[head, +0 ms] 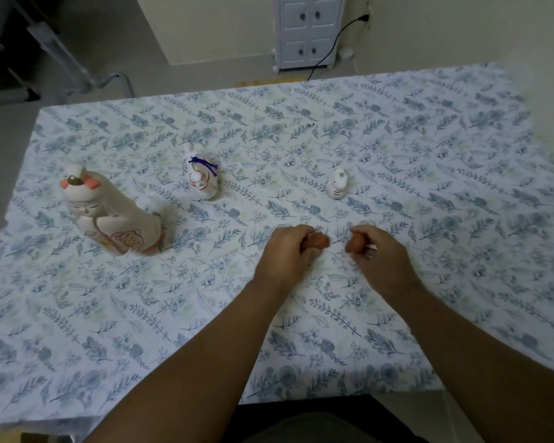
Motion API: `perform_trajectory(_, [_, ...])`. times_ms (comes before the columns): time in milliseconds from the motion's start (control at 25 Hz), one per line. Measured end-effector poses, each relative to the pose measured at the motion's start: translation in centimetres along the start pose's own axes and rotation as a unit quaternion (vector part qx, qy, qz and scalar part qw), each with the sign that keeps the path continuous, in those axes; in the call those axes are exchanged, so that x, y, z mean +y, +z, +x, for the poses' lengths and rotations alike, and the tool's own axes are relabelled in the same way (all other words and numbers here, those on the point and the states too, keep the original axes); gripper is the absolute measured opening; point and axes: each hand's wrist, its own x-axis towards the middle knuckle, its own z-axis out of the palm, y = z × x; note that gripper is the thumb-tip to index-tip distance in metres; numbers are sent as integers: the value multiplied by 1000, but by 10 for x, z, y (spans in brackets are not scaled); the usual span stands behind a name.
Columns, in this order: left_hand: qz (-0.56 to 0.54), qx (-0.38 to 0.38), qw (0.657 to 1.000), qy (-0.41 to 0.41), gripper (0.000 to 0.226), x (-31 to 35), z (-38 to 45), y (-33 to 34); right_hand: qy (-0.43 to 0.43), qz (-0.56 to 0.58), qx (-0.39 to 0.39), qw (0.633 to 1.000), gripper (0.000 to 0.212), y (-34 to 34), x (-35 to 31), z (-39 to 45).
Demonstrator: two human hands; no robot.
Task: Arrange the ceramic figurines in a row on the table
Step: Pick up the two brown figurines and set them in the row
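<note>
Three pale figurines stand apart on the floral tablecloth (397,139): a tall kimono doll (109,215) at left, a round white figurine with a purple cord (200,179) behind it, and a tiny white figurine (339,183) right of centre. Nearer, the left hand (288,251) and right hand (381,254) each have fingers curled around a small orange-brown figurine, (320,242) and (354,244), close together just over the cloth.

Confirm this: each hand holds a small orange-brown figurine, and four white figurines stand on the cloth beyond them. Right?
Not quite. The head view shows three white figurines beyond the hands, not four: the large doll, the round one with a purple cord and the small one. The left hand and right hand do each hold a small orange-brown figurine.
</note>
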Motion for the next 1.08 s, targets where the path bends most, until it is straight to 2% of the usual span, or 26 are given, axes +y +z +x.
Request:
perform_trajectory(200, [-14, 17, 1000, 14, 34, 10, 3, 11, 19, 1, 23, 1000, 34, -6, 11, -2])
perform_trajectory(320, [-57, 22, 997, 43, 33, 13, 11, 16, 31, 35, 29, 998, 35, -10, 17, -3])
perform_trajectory(560, [-76, -72, 984, 142, 36, 31, 24, 34, 84, 30, 39, 995, 37, -37, 32, -4])
perform_trajectory(680, [-79, -80, 985, 132, 38, 33, 20, 43, 90, 34, 33, 995, 37, -45, 39, -7])
perform_trajectory(920, [-75, -44, 987, 134, 48, 42, 10, 64, 71, 36, 8, 997, 33, -49, 46, -9])
perform_trajectory(1080, [-128, -65, 987, 68, 48, 41, 8, 66, 84, 36, -10, 996, 31, -55, 49, -11])
